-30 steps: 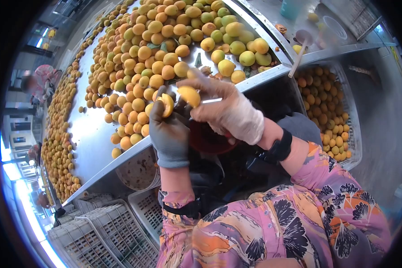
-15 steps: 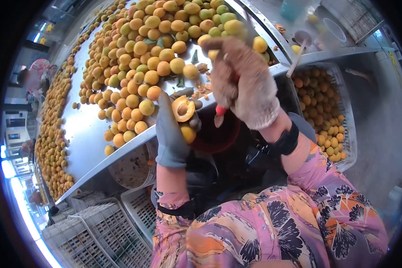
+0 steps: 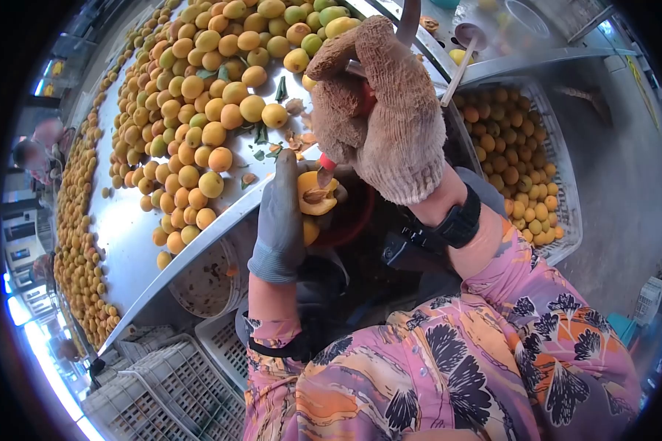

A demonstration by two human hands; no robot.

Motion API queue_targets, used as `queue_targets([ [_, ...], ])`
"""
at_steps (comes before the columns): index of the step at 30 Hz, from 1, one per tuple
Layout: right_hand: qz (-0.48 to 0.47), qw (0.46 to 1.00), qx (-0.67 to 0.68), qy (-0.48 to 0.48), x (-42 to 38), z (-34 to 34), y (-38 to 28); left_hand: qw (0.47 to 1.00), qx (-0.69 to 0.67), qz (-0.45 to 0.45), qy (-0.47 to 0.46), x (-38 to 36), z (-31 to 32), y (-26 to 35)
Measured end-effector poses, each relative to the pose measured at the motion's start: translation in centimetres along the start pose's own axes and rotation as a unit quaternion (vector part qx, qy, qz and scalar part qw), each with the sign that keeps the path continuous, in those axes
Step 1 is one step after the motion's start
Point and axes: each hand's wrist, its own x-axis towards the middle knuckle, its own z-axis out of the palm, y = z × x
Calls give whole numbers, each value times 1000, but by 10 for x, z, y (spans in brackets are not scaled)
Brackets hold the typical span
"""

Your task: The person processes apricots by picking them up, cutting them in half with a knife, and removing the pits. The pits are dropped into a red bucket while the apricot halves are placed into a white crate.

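My left hand (image 3: 278, 224), in a grey glove, is wrapped round a cut-open apricot (image 3: 307, 185) that shows its hollow and brown stone. Below it, a second yellow apricot (image 3: 310, 232) shows partly behind the fingers. My right hand (image 3: 393, 110), in a worn brown knit glove, is closed round a small red-handled tool (image 3: 326, 162). The tool's short metal tip reaches into the cut apricot at the stone; most of the handle is hidden by the glove. A dark blade-like piece (image 3: 409, 20) sticks up beyond the right hand.
Many apricots (image 3: 191, 110) cover the metal table (image 3: 136, 250), with leaves and scraps near its edge. Under it stands a stained white bucket (image 3: 206, 283). A red tub (image 3: 349, 220) is below my hands. Apricots fill a crate (image 3: 570, 198) at right; crates (image 3: 169, 393) stand at lower left.
My right hand has brought the tool's tip down into the cut apricot. The left hand keeps its hold on the fruit. The whole view has shifted slightly.
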Motion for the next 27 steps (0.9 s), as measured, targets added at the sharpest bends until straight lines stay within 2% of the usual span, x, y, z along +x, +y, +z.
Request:
queue_targets([
  [1, 15, 1000, 11, -18, -3, 0, -3, 999, 30, 33, 13, 0, 2, 0],
  [3, 30, 999, 22, -34, -4, -1, -3, 999, 29, 34, 15, 0, 3, -5],
  [5, -66, 985, -157, -15, -2, 0, 4, 999, 27, 37, 20, 2, 5, -11],
  [6, -65, 985, -156, -15, -3, 2, 6, 999, 26, 39, 23, 3, 5, -13],
  [11, -50, 998, 33, -18, -16, 12, 18, 998, 18, 46, 41, 4, 2, -28],
  [12, -28, 995, 55, -76, -14, 7, 17, 998, 16, 47, 45, 3, 2, -31],
  [13, -27, 995, 55, -76, -14, 7, 19, 997, 14, 49, 50, 4, 1, -34],
  [15, -94, 986, -92, -100, -15, 11, 21, 997, 11, 52, 59, 11, 4, -40],
  [16, 14, 996, 7, -83, -16, 15, 16, 996, 10, 54, 64, 12, 6, -43],
  [19, 14, 991, -13, -132, -12, 12, 18, 995, 5, 57, 78, 13, 6, -53],
  [20, 17, 991, -13, -133, -14, 15, 20, 995, 4, 58, 83, 10, 6, -55],
  [22, -37, 992, -48, -108, -17, 21, 25, 994, 1, 60, 92, 4, 6, -60],
  [25, -20, 993, -45, -108, -14, 16, 25, 995, 34, 66, 69, 3, 2, -63],
  [27, -34, 993, -74, -89, -19, 20, 24, 994, 33, 50, 87, 3, 4, -59],
])
